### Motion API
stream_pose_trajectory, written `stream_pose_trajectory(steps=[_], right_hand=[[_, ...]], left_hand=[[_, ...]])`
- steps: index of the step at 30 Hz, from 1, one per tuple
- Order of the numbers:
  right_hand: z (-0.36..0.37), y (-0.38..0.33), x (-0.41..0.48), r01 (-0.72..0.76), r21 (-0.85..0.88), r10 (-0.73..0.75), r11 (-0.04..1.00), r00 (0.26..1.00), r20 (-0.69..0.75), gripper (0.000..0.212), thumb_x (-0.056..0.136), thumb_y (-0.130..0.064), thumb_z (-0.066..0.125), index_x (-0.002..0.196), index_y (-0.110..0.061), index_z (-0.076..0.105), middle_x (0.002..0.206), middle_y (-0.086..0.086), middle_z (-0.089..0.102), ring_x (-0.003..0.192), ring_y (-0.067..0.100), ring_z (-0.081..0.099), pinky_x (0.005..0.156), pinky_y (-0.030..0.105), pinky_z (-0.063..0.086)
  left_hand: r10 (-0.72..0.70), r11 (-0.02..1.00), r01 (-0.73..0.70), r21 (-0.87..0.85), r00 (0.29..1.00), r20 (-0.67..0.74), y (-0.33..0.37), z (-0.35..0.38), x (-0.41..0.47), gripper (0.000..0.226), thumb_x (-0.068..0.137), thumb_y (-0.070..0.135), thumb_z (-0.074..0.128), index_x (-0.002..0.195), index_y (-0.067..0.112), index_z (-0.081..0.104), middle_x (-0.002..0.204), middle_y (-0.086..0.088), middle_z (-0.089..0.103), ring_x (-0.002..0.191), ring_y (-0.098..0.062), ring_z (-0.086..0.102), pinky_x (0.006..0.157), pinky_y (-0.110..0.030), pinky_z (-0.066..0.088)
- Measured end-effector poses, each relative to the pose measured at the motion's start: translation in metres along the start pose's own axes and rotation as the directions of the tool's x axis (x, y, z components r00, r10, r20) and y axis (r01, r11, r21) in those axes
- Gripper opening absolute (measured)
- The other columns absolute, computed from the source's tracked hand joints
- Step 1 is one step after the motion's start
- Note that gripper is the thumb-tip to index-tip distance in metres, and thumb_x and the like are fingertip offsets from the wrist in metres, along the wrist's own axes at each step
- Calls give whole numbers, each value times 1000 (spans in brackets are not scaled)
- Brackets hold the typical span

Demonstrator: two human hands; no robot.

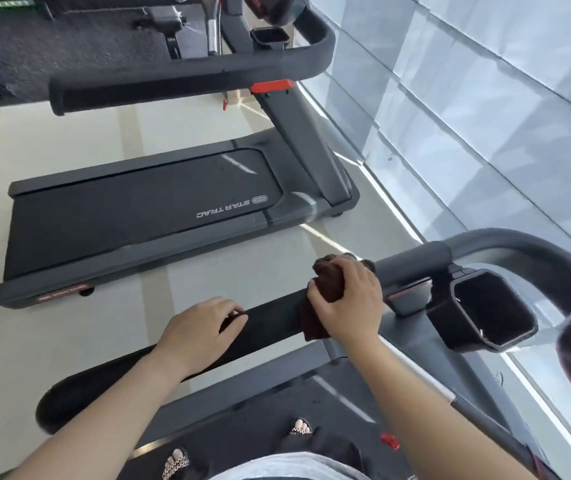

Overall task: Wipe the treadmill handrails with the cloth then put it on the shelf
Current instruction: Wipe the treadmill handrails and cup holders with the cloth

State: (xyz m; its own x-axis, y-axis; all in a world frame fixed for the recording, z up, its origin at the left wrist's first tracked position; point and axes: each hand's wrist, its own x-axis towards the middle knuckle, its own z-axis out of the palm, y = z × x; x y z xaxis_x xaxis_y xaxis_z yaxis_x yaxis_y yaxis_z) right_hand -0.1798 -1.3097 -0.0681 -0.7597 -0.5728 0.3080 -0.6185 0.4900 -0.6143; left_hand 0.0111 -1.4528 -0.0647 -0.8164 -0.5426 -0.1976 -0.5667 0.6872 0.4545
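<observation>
A black padded treadmill handrail (270, 318) runs from lower left to the right across the lower half of the view. A dark brown cloth (327, 282) is wrapped over the handrail near its forward end. My right hand (349, 301) is closed over the cloth, pressing it on the rail. Further back along the same rail, my left hand (201, 332) rests on top with its fingers curled over the padding. No shelf is in sight.
A cup holder (491, 308) and the curved front bar (505, 244) sit just right of my right hand. A second Star Trac treadmill (145, 209) stands to the left, across a strip of pale floor. Window blinds (484, 98) fill the right side. My feet stand on the belt below.
</observation>
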Motion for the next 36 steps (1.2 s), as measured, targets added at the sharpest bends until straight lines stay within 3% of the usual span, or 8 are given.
stream_pose_trajectory(steps=[6, 10, 14, 16, 21, 27, 30, 36], right_hand=[[44, -84, -53, 57, -26, -55, 998, 995, 85, 38, 72, -55, 62, 96, -25, 64, 106, -11, 66, 101, 15, 57, 96, 34, 39], [46, -85, -49, 54, -91, -45, 994, 995, 93, 51, 76, -66, 53, 103, -25, 64, 107, -9, 67, 101, 17, 59, 94, 37, 43], [57, -100, -48, -249, -133, 228, 959, 962, -153, 48, 76, -62, 54, 106, -27, 67, 123, 0, 58, 114, 26, 49, 96, 47, 40], [70, -117, -59, -315, -174, 286, 933, 942, -173, 46, 74, -58, 60, 110, -30, 66, 126, 0, 53, 117, 28, 45, 96, 50, 38], [78, -121, -74, -202, -106, 188, 974, 974, -124, 48, 70, -56, 65, 109, -28, 66, 114, -4, 62, 107, 22, 53, 95, 43, 41], [67, -98, -23, -326, -125, 315, 937, 944, -103, 46, 68, -52, 69, 106, -26, 68, 116, 1, 64, 107, 29, 56, 96, 48, 40], [67, -100, -42, -251, -149, 234, 956, 965, -121, 44, 69, -53, 65, 104, -27, 66, 110, -1, 64, 103, 26, 56, 91, 46, 42], [64, -94, -66, -130, -75, 120, 989, 984, -131, 47, 69, -56, 66, 105, -27, 66, 115, -5, 60, 110, 19, 51, 97, 42, 37]], left_hand=[[58, 998, -60, 31, 996, 69, -44, -17, -23, 35, 93, 49, 33, 112, 34, 57, 112, 17, 61, 100, -7, 56, 78, -28, 47], [77, 997, -75, -22, 992, 103, -67, -19, -34, 40, 93, 51, 28, 110, 30, 59, 106, 15, 63, 93, -8, 57, 77, -28, 47], [112, 989, -98, -108, 985, 132, -75, -16, -31, 42, 93, 50, 30, 107, 25, 60, 101, 9, 63, 90, -10, 56, 77, -27, 46], [128, 985, -108, -137, 980, 152, -76, -16, -28, 40, 93, 49, 32, 107, 24, 60, 101, 8, 63, 89, -10, 56, 75, -27, 44], [133, 979, -108, -172, 980, 145, -79, -16, -27, 36, 92, 48, 35, 100, 25, 61, 96, 7, 63, 86, -12, 57, 76, -32, 48], [134, 982, -112, -155, 981, 140, -73, -19, -27, 34, 92, 46, 35, 98, 24, 60, 94, 8, 62, 86, -10, 57, 75, -29, 48], [129, 984, -108, -144, 981, 144, -72, -20, -27, 32, 93, 44, 35, 97, 24, 60, 93, 9, 62, 84, -9, 56, 75, -29, 48], [129, 982, -110, -152, 984, 120, -72, -17, -25, 30, 92, 43, 36, 95, 26, 60, 92, 11, 62, 84, -8, 55, 75, -28, 46]])
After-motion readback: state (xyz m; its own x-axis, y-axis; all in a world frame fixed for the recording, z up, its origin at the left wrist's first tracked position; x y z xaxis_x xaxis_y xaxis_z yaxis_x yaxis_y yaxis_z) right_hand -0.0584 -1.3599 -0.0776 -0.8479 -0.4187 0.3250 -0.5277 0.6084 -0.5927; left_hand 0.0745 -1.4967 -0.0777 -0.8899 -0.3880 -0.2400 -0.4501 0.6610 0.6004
